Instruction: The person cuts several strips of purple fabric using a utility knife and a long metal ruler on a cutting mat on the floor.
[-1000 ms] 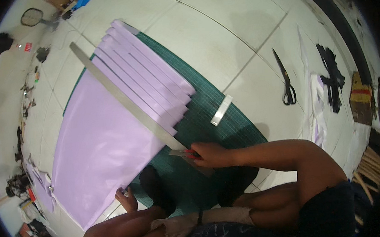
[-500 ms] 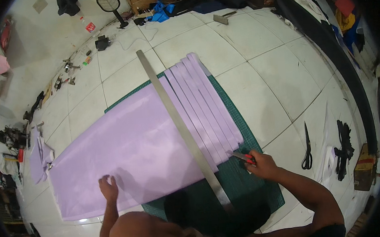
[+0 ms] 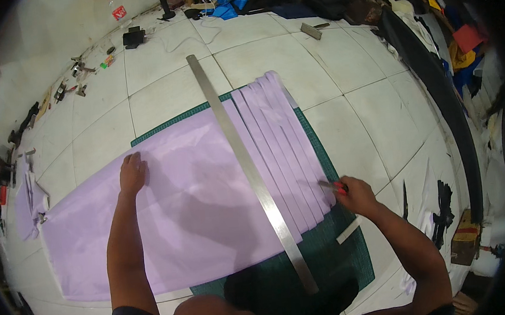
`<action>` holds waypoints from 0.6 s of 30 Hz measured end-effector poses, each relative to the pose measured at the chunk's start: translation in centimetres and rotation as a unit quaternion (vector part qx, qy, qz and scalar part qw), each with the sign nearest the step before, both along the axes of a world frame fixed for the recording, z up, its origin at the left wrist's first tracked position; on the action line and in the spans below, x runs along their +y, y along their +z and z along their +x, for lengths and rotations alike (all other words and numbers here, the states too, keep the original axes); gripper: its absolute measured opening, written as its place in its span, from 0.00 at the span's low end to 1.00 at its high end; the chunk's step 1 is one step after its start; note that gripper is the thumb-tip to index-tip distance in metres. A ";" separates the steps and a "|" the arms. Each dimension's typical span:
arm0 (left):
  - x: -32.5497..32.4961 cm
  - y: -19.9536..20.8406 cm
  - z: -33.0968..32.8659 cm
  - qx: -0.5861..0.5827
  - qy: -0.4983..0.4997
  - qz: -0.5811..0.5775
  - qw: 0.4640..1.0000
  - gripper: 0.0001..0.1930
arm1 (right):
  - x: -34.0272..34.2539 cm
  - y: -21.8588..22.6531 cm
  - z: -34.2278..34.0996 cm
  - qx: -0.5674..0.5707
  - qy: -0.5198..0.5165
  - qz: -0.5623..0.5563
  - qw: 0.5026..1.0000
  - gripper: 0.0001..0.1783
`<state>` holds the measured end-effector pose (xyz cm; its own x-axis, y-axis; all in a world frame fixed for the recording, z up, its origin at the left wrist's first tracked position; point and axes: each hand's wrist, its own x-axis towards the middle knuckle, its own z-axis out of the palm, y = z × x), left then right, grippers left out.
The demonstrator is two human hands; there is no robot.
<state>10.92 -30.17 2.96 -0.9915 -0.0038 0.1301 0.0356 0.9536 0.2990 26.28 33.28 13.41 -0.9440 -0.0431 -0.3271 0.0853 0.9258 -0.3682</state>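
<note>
A wide sheet of light purple fabric [image 3: 175,221] lies partly over a green cutting mat [image 3: 335,257]. Toward the right it is cut into several parallel strips [image 3: 284,155]. A long metal ruler [image 3: 251,184] crosses the fabric beside the strips, its near end on the mat. My right hand [image 3: 358,197] is closed around a red-handled cutter knife [image 3: 341,187], its blade pointing left over the strips' right edge. Near the fabric's far edge, my left hand [image 3: 132,173] rests on the sheet with nothing visible in it; its fingers are slightly bent and apart from the ruler.
A short pale strip [image 3: 349,231] lies at the mat's right edge. Scissors [image 3: 405,199], black straps [image 3: 443,211] and a box [image 3: 466,239] sit at right. A long black roll [image 3: 441,91] curves along the right side. Small tools [image 3: 79,69] line the far left floor.
My left hand has moved far forward across the fabric from its near part. My right hand with the cutter has shifted slightly farther away and right. The view has also shifted.
</note>
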 end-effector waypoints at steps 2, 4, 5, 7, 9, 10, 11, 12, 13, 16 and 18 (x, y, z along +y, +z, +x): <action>-0.3 -0.5 -2.7 0.015 -0.023 -0.013 1.000 0.21 | -2.6 -0.4 -4.6 0.036 -0.010 -0.027 0.999 0.12; -1.2 -1.1 -4.8 0.026 -0.055 -0.023 0.998 0.22 | -5.1 -1.2 -9.0 0.098 0.006 -0.047 0.994 0.11; -1.2 -1.2 -5.3 0.002 -0.035 -0.035 0.999 0.22 | -6.5 -2.1 -11.3 0.142 0.026 -0.054 0.988 0.11; -0.9 -0.5 -5.8 -0.049 -0.002 -0.056 0.997 0.22 | -9.1 -4.1 -15.9 0.182 0.039 -0.040 0.982 0.11; -1.8 -0.1 -6.0 -0.081 0.002 -0.041 0.996 0.22 | -12.6 -3.9 -20.5 0.153 0.042 -0.084 0.984 0.11; -1.8 0.3 -6.1 -0.104 0.006 -0.037 0.994 0.22 | -14.5 -3.7 -22.2 0.144 0.039 -0.079 0.986 0.11; -1.9 0.8 -6.1 -0.129 0.011 -0.035 0.991 0.22 | -16.5 -3.7 -23.6 0.134 0.036 -0.076 0.987 0.10; -1.7 1.2 -6.2 -0.151 0.017 -0.026 0.988 0.21 | -17.9 -3.9 -25.0 0.131 0.046 -0.070 0.988 0.10; -1.6 1.7 -6.4 -0.172 0.022 -0.018 0.985 0.21 | -19.1 -4.3 -26.2 0.130 0.054 -0.066 0.988 0.10; -2.1 1.9 -6.9 -0.185 0.025 0.030 0.982 0.21 | -21.8 -5.3 -29.2 0.136 0.070 -0.039 0.987 0.10; -2.6 1.8 -7.5 -0.185 0.013 0.054 0.981 0.22 | -22.6 -5.9 -30.8 0.141 0.080 -0.027 0.986 0.11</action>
